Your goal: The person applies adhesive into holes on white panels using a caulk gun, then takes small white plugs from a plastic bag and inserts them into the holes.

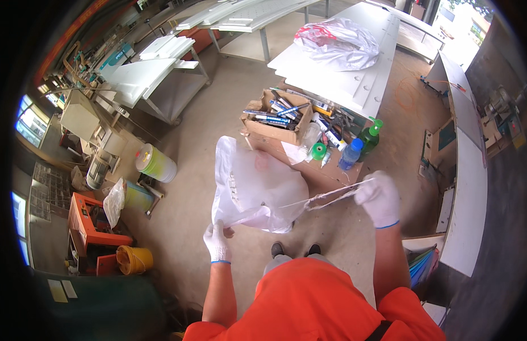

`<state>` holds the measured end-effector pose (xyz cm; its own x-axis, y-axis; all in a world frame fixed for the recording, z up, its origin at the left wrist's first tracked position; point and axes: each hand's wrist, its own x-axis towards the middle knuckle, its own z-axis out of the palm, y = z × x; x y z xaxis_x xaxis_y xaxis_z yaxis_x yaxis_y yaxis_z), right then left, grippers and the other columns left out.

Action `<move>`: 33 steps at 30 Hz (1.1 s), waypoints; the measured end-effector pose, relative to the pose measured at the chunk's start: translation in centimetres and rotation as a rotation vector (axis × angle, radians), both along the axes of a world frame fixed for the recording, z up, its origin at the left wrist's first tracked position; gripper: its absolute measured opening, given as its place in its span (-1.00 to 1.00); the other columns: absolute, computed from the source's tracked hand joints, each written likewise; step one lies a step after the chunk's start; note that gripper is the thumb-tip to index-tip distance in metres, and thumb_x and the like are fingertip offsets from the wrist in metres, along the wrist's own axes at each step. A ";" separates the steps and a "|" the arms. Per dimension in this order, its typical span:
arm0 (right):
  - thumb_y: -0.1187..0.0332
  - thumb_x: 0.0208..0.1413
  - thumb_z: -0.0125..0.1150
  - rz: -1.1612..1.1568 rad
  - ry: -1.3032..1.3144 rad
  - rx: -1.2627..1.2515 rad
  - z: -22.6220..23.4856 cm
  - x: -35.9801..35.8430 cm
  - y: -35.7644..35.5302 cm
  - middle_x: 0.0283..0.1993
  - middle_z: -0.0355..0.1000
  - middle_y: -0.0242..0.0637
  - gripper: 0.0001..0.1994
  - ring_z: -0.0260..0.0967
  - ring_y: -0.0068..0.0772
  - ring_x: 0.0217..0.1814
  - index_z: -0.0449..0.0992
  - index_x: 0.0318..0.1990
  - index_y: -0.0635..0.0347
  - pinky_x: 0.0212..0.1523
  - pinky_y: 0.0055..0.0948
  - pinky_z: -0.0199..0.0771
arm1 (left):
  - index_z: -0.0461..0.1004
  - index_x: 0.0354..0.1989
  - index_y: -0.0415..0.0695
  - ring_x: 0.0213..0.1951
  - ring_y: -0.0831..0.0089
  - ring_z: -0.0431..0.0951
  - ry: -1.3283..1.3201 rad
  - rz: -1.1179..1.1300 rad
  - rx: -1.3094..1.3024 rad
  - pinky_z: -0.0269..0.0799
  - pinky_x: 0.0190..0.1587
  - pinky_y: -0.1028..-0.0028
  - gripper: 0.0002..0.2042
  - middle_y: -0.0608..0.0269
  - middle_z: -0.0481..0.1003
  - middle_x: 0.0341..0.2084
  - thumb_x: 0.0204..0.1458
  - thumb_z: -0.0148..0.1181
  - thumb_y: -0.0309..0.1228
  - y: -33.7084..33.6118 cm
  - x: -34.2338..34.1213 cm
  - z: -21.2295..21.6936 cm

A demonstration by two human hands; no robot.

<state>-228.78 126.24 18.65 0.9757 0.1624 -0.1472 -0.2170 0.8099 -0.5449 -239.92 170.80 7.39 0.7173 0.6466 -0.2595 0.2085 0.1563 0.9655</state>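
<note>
A large white plastic woven sack [258, 187] hangs in front of me, with a stitched row along its left part. My left hand [217, 241], in a white knit glove with a blue cuff, is closed on the sack's lower left corner. My right hand [379, 199], gloved the same way, is closed around a pale string [332, 197]. The string runs taut from the sack's right edge to my right fist. Its fingers are slightly blurred.
Ahead stands a bench with a cardboard box of markers [277, 116], a green pump bottle [370, 136], a blue-capped bottle [350, 154] and green tape [318, 150]. Another bundled sack [337, 44] lies on white panels [309, 68]. Leftward are buckets [156, 163] and an orange cabinet [93, 219].
</note>
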 end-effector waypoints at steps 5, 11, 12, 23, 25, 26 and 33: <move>0.33 0.25 0.19 -0.492 -0.278 0.616 8.0 -4.9 -11.8 -0.50 0.09 -0.52 -0.73 0.01 -0.57 -0.50 0.27 -0.48 -0.03 -0.41 -0.46 0.16 | 0.58 -0.25 -0.30 -0.54 0.40 0.57 0.004 0.065 -0.051 0.49 -0.44 0.40 -0.71 0.16 0.58 -0.55 0.33 0.19 -0.27 -0.1 0.9 0.3; 0.55 0.22 0.06 -0.847 -0.734 0.127 14.4 -16.2 -29.5 -0.48 0.14 -0.41 -0.72 0.09 -0.45 -0.41 0.17 -0.50 0.03 -0.30 -0.35 0.17 | 0.42 0.21 -0.40 0.11 0.05 0.54 0.001 0.326 0.919 0.44 0.25 0.14 -0.59 -0.09 0.51 0.10 0.27 0.29 -0.45 -3.7 1.7 1.1; 0.57 0.20 0.05 -0.844 -0.772 0.071 15.0 -17.6 -30.6 -0.49 0.14 -0.40 -0.71 0.10 -0.43 -0.41 0.16 -0.50 0.03 -0.30 -0.32 0.15 | 0.40 0.25 -0.40 0.16 0.03 0.53 -0.189 0.218 1.115 0.43 0.27 0.12 -0.53 -0.12 0.49 0.15 0.24 0.32 -0.44 -6.2 2.6 3.6; 0.58 0.05 0.00 -1.095 -0.718 0.116 17.0 -27.0 -40.4 -0.47 0.08 -0.40 -0.79 0.10 -0.37 -0.30 0.15 -0.47 0.02 -0.19 -0.18 0.12 | 0.35 -0.46 -0.04 -0.57 0.62 0.18 0.073 -1.286 -0.491 0.12 -0.50 0.54 -0.56 0.43 0.28 -0.63 0.53 -0.10 -0.13 -26.1 3.5 10.5; 0.34 0.24 0.12 -1.071 -0.576 -0.157 14.4 -23.6 -34.3 -0.31 0.24 -0.30 -0.84 0.21 -0.28 -0.16 0.29 -0.36 0.08 -0.03 -0.15 0.26 | 0.41 -0.42 -0.14 -0.55 0.59 0.23 -0.084 -1.419 -0.535 0.16 -0.48 0.51 -0.54 0.36 0.36 -0.57 0.56 -0.16 -0.17 -28.8 2.5 16.1; 0.13 0.40 0.20 -1.031 -0.466 -0.355 12.5 -20.8 -29.3 -0.16 0.36 -0.22 -0.72 0.29 -0.23 -0.07 0.40 -0.26 0.12 0.09 -0.14 0.37 | 0.44 -0.40 -0.20 -0.54 0.58 0.26 -0.324 -1.531 -0.635 0.20 -0.45 0.48 -0.53 0.34 0.38 -0.57 0.57 -0.16 -0.18 -30.3 2.2 17.5; 0.16 0.35 0.30 0.158 -0.582 -0.756 4.0 -14.5 -7.3 0.11 0.52 -0.03 -0.58 0.40 -0.09 0.35 0.54 0.21 0.26 0.37 -0.07 0.41 | 0.54 -0.26 -0.20 -0.40 0.59 0.44 -0.714 -1.504 -0.739 0.40 -0.28 0.51 -0.59 0.34 0.52 -0.44 0.54 -0.10 -0.19 -34.8 4.7 26.7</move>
<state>-243.31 118.95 22.70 0.9040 0.3586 0.2329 0.1753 0.1860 -0.9668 -235.22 135.95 34.07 0.6051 -0.6745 0.4230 0.1839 0.6353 0.7500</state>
